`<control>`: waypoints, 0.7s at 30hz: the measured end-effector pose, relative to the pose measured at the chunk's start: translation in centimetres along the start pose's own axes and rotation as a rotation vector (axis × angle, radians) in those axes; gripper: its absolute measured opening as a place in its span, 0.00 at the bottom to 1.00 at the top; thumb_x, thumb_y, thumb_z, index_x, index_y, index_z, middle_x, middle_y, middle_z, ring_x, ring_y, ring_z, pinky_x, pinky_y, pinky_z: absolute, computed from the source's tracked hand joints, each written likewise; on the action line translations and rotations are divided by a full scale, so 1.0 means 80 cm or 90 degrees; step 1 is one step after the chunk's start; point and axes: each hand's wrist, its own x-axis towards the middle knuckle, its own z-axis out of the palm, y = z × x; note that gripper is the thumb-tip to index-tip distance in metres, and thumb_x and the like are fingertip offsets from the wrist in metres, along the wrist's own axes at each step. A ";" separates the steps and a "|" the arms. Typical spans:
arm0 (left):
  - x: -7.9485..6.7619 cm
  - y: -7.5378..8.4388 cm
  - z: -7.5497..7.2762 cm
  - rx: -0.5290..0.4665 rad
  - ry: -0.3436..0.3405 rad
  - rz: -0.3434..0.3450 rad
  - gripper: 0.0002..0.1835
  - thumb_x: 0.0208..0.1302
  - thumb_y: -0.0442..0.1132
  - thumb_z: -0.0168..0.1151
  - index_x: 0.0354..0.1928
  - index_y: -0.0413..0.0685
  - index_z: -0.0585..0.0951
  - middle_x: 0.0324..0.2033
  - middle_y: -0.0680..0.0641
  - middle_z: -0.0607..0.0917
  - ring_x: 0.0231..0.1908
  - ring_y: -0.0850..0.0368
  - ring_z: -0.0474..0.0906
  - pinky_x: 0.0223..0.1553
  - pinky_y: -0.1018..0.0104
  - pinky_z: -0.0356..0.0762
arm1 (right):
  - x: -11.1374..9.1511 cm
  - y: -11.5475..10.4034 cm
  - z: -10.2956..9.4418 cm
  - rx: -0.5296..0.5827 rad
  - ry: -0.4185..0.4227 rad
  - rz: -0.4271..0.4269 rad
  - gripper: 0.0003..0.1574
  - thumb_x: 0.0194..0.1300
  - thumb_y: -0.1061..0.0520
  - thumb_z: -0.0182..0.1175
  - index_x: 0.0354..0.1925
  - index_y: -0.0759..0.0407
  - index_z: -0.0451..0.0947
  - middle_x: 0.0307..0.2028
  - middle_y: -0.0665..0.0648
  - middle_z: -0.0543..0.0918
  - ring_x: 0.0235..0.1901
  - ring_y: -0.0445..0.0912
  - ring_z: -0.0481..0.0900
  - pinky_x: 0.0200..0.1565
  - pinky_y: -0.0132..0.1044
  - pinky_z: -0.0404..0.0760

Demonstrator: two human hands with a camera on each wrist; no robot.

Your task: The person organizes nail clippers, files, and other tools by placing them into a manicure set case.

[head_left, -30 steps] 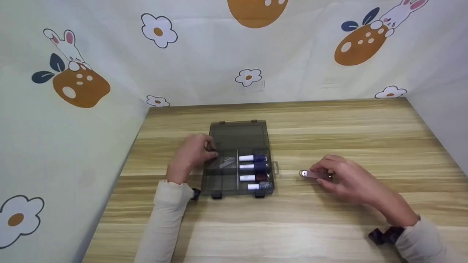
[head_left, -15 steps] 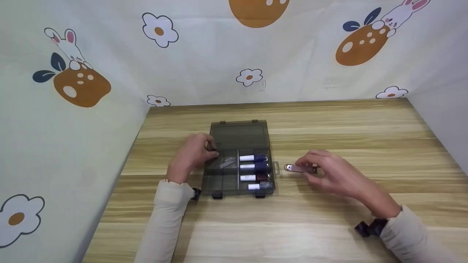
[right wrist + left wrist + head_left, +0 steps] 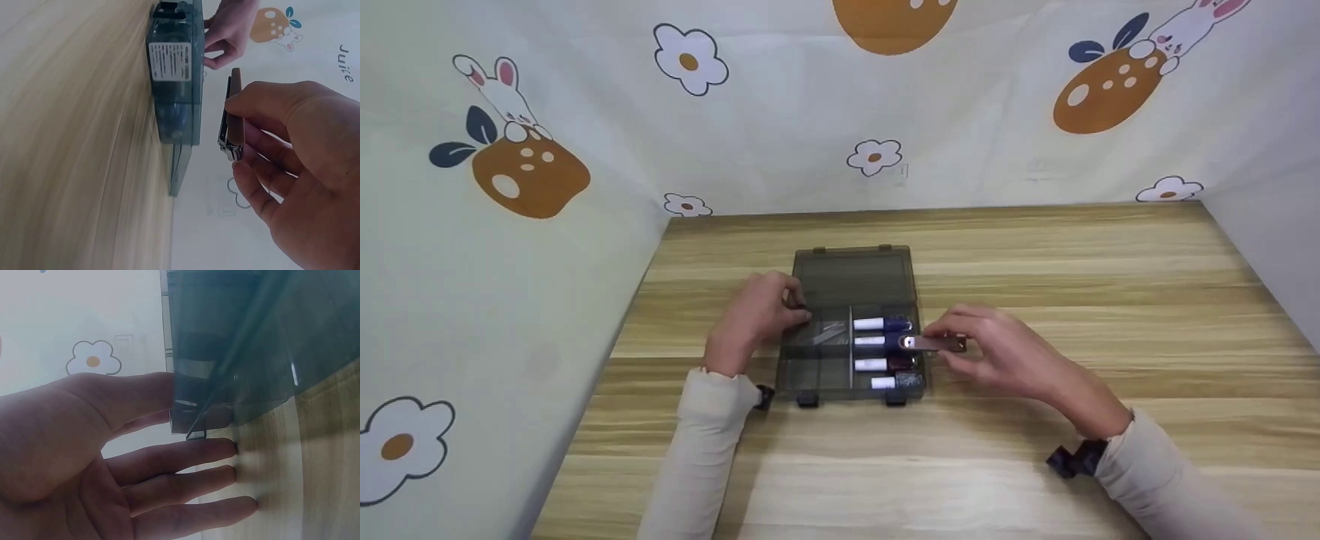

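Note:
A dark see-through plastic organizer box lies on the table with its lid folded back. My left hand pinches its left wall between thumb and index finger, and the other fingers stretch out in the left wrist view. My right hand pinches a metal nail clipper with a brownish lever. In the head view the clipper's tip overlaps the box's right side, over the nail polish bottles. The right wrist view shows the clipper raised above the box's rim.
Several white-capped polish bottles fill the right compartment. A small clear strip lies in a left compartment. Two black latches are at the box's front edge. A patterned cloth hangs behind the wooden table.
My right hand has carried the nail clipper leftward from the bare table to the box's right side. My left hand stays at the box's left wall.

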 end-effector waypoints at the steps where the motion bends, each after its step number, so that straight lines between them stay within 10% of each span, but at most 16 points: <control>1: 0.000 0.000 0.000 -0.001 0.000 -0.001 0.06 0.58 0.40 0.75 0.32 0.51 0.85 0.30 0.50 0.87 0.29 0.56 0.81 0.32 0.62 0.79 | 0.003 -0.002 0.001 0.005 0.000 -0.003 0.19 0.61 0.57 0.69 0.51 0.46 0.84 0.42 0.43 0.85 0.38 0.36 0.81 0.41 0.37 0.85; 21: 0.000 0.000 -0.002 0.000 -0.009 -0.003 0.07 0.57 0.41 0.75 0.35 0.50 0.86 0.31 0.49 0.88 0.28 0.55 0.81 0.32 0.63 0.78 | 0.046 -0.033 0.045 0.039 -0.016 -0.070 0.16 0.65 0.54 0.67 0.52 0.49 0.84 0.45 0.46 0.85 0.45 0.38 0.81 0.50 0.36 0.82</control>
